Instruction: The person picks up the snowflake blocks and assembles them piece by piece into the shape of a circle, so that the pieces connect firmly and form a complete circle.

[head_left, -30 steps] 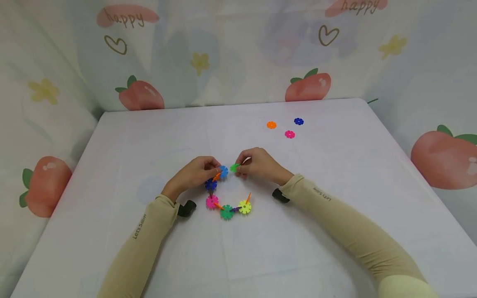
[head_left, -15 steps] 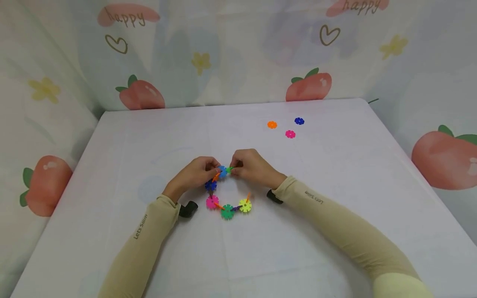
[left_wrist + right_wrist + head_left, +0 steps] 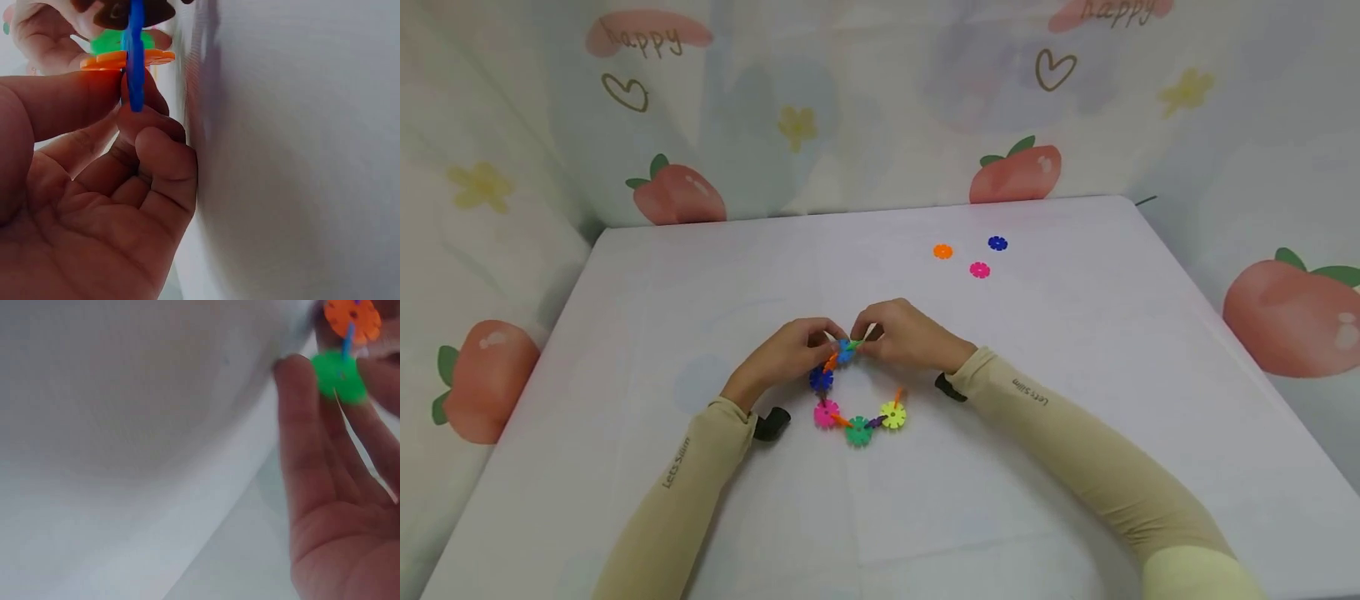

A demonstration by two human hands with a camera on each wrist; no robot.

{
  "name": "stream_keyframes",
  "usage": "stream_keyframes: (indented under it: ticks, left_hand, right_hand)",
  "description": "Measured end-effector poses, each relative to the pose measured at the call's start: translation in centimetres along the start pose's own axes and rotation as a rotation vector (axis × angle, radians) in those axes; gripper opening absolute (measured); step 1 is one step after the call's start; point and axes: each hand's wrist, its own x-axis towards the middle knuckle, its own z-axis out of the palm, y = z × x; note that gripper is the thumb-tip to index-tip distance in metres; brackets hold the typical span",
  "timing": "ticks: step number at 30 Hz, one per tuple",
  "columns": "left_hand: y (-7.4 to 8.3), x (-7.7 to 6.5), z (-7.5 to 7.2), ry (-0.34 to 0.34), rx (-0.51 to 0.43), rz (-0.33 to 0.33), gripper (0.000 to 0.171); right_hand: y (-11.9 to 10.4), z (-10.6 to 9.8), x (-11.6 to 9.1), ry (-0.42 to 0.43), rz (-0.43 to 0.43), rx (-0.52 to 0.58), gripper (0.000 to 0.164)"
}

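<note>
In the head view a curved chain of slotted snowflake discs lies on the table, with a dark blue disc [image 3: 822, 379], a pink disc [image 3: 827, 413], a dark green disc [image 3: 859, 431] and a yellow disc [image 3: 892, 414]. My left hand [image 3: 790, 348] pinches the light blue disc [image 3: 846, 353] at the chain's far end. An orange disc [image 3: 103, 60] joins it to the dark blue one. Between thumb and fingertips, my right hand [image 3: 910, 335] pinches a bright green disc [image 3: 337, 378], its edge against the light blue disc. Fingers partly hide whether their slots interlock.
Three loose discs lie at the back right of the white table [image 3: 1037, 467]: an orange disc [image 3: 943, 252], a dark blue disc [image 3: 997, 243] and a pink disc [image 3: 980, 270]. A printed cloth [image 3: 880, 167] rises behind the table.
My right hand has moved left, bringing the bright green disc from a gap away up against the light blue disc. My left hand keeps its pinch and has hardly moved.
</note>
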Motion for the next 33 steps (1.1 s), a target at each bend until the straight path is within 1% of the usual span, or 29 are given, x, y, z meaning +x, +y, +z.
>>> stream_keyframes:
  ticks: [2, 4, 7, 10, 16, 20, 25, 30, 33]
  left_hand:
    - [-0.1, -0.1, 0.0, -0.011, 0.01, -0.006, 0.021]
    - [-0.1, -0.2, -0.1, -0.024, 0.02, -0.017, 0.021]
    - [0.0, -0.3, -0.4, -0.035, 0.028, -0.023, 0.022]
    - [0.1, -0.5, -0.7, -0.041, 0.026, -0.017, 0.022]
    - [0.0, -0.7, -0.9, -0.053, -0.008, -0.017, 0.022]
    - [0.0, -0.7, -0.9, -0.047, -0.02, -0.007, 0.021]
    - [-0.1, -0.7, -0.9, -0.04, -0.021, -0.011, 0.021]
    - [-0.2, -0.7, -0.9, -0.037, -0.026, -0.013, 0.021]
    - [-0.2, -0.7, -0.9, -0.041, -0.023, -0.017, 0.021]
  right_hand:
    - [0.1, -0.8, -0.1, -0.012, 0.05, 0.015, 0.011]
    - [0.4, -1.8, -0.2, 0.012, 0.102, 0.014, 0.015]
    - [1.1, -3.6, -0.5, 0.09, 0.169, -0.01, 0.017]
    - [2.4, -5.4, -0.7, 0.169, 0.229, -0.037, 0.02]
    - [5.5, -8.3, -1.5, 0.271, 0.311, -0.098, 0.024]
    - [6.9, -9.7, -2.2, 0.324, 0.377, -0.122, 0.026]
    - [8.6, -10.9, -3.1, 0.34, 0.473, -0.152, 0.028]
    - [10.4, -11.6, -3.7, 0.318, 0.555, -0.201, 0.034]
    - [11.2, -11.7, -3.8, 0.297, 0.587, -0.223, 0.035]
